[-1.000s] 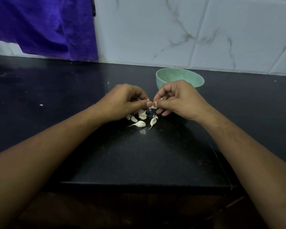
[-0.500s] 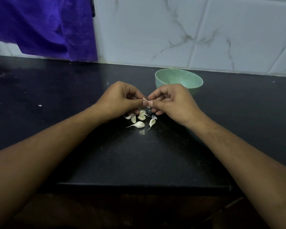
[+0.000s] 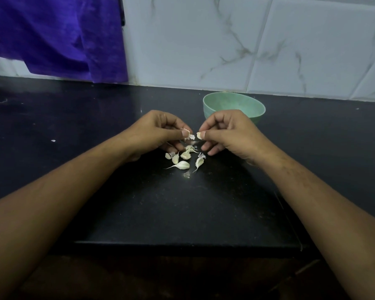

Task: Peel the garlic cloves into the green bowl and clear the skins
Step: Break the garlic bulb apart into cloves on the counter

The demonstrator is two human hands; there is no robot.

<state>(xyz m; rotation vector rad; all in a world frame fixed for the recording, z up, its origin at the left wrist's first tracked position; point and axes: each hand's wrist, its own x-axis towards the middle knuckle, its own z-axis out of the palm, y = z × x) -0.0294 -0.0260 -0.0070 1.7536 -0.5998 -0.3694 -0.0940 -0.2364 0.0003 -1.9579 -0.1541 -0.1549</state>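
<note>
My left hand pinches a scrap of papery garlic skin between thumb and fingers. A small gap away, my right hand pinches a pale garlic clove at its fingertips. Both hands hover over the black counter. Below them lie several unpeeled garlic cloves with bits of skin among them. The green bowl stands just behind my right hand, its inside partly hidden by the hand.
A purple cloth hangs at the back left over the white marbled tile wall. A white fleck lies on the counter to the left. The counter's front edge runs below my forearms.
My hands, which pinched one clove together, have drawn apart. The skin stays in the left hand and the clove in the right.
</note>
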